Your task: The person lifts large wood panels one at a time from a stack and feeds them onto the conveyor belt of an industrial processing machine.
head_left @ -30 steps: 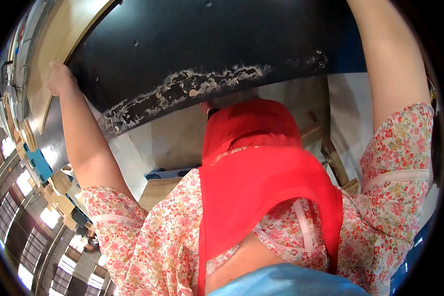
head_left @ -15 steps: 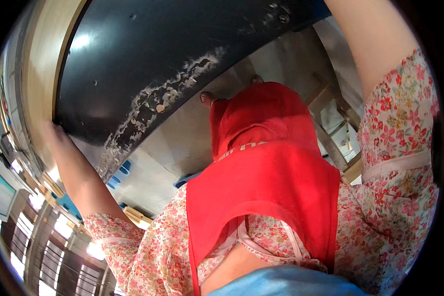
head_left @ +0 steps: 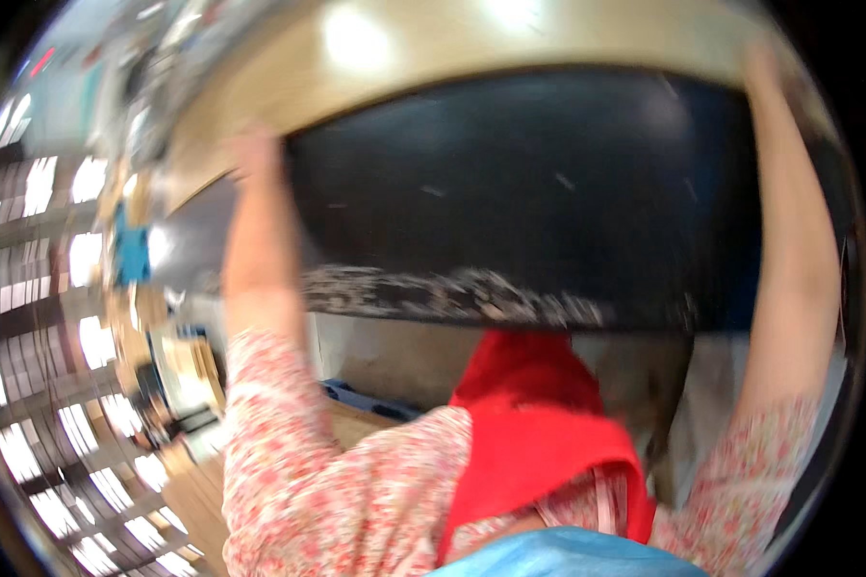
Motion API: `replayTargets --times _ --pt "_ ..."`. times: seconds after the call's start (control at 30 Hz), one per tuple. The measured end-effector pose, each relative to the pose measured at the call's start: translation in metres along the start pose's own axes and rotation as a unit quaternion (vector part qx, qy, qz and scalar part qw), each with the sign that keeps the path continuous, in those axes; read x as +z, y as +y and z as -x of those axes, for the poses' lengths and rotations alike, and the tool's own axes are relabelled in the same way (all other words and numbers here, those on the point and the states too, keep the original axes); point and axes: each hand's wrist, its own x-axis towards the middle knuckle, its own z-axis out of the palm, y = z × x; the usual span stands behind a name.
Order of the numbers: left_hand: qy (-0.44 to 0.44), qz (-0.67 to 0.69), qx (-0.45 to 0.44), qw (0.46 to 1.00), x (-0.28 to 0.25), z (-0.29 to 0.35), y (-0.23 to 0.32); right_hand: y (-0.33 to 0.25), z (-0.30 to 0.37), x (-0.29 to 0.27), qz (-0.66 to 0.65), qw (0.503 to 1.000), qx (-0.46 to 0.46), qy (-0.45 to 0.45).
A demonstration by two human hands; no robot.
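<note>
A long, light tan board (head_left: 568, 38) lies across the far side of a black worktop (head_left: 520, 183). My left hand (head_left: 255, 154) is at the board's near edge, toward its left end. Far to the right, my right hand (head_left: 765, 72) reaches the board's other end. Both arms are stretched forward, wide apart. Motion blur smears the fingers of both hands, so their grip on the board does not show clearly.
The worktop's front edge (head_left: 491, 293) is worn, with a pale, flaking strip. I stand close against it in a red apron (head_left: 539, 462). At left are a blue object (head_left: 132, 245) and stacked wooden pieces (head_left: 188, 370), with bright windows (head_left: 87, 260) beyond.
The view has swung, so the worktop's front edge now runs nearly level. The board spans the top of the picture, and my right hand has come into view at its right end.
</note>
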Motion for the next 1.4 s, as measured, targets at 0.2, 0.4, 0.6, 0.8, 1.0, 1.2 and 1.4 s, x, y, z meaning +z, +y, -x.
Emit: replayTargets --times 0.2,0.4,0.6,0.8,1.0,1.2,1.4 --pt "0.047 -0.022 -0.046 0.998 -0.022 0.054 -0.052 -0.053 0.042 0.032 -0.033 0.999 0.020 -0.015" --pt "-0.009 0.010 -0.080 0.997 -0.036 0.043 -0.018 -0.107 0.033 -0.011 0.005 0.995 0.053 -0.086" --pt "0.013 0.026 -0.081 0.996 -0.025 0.037 -0.015 -0.123 0.032 -0.028 0.038 0.991 0.063 -0.114" --pt "0.000 0.021 -0.086 0.996 -0.026 0.036 -0.010 -0.116 0.029 -0.016 0.061 0.992 0.060 -0.089" --pt "0.011 0.022 -0.089 0.996 -0.034 0.034 -0.023 -0.109 0.031 -0.001 0.054 0.991 0.060 -0.107" --pt "-0.014 0.020 -0.083 0.996 -0.040 0.038 -0.012 -0.088 0.017 0.003 0.050 0.996 0.041 -0.062" --pt "-0.015 0.107 -0.073 0.991 -0.036 0.039 -0.021 -0.087 0.086 -0.066 0.147 0.965 -0.149 -0.159"
